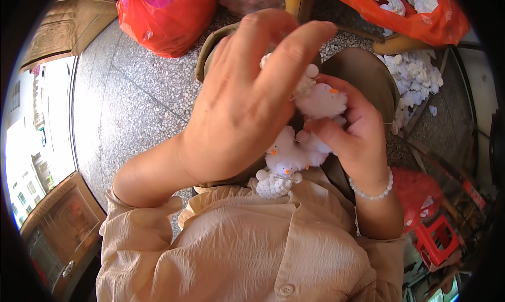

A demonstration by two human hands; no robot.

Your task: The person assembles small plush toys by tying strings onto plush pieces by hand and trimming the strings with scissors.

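Speckled grey stone floor (142,86) spread around the seated person, with daylight pouring past a wooden door (63,231) on the left. From where I stood, I could see a red plastic bag (168,23) with something pink inside, and across from it an orange-red bag (447,23) holding small white pieces. Below that second bag, a heap of white pieces (415,76) lay on the floor, and a red plastic stool (437,241) stood farther down the right side.

Over the lap, the right hand (363,128) was pinching a fluffy white figure (320,101) with an orange beak, thumb on the near side and fingers along the far side; a beaded bracelet (371,192) circled that wrist. The left hand (236,107) was lifted in front of it, back upward, thumb and fingers arched; I could not tell whether the tips met on anything thin. More fluffy white figures (286,149) with orange beaks lay just below, against the beige shirt (236,239), beside a bumpy white piece (273,188).
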